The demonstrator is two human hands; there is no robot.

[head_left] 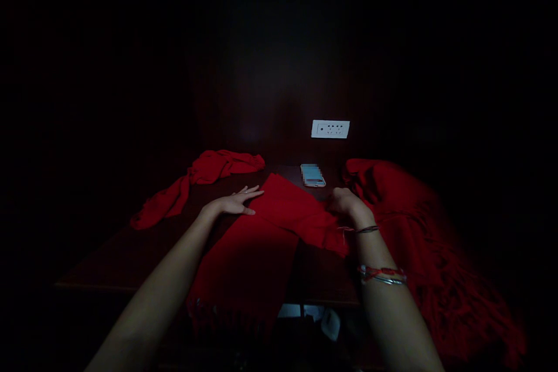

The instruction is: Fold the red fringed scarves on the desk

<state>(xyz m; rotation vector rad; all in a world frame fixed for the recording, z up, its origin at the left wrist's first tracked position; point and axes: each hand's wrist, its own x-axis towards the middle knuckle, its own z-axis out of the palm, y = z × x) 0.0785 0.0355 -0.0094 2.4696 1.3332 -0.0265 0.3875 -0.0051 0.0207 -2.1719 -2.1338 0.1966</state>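
A red scarf [248,261] with a fringed end lies across the dark table, its fringe hanging over the front edge. Its upper part is turned over toward the right, making a slanting fold. My left hand [235,202] rests on the scarf's left side near the fold, fingers stretched out, a ring on one finger. At the folded part's right end, my right hand [346,202] is closed on the scarf, its fingertips partly hidden in shadow.
A crumpled red cloth [218,165] lies at the back left. A larger heap of red fringed cloth [405,215] covers the right side. Behind the scarf lies a phone [313,175], below a white wall socket panel [330,129]. The surroundings are very dark.
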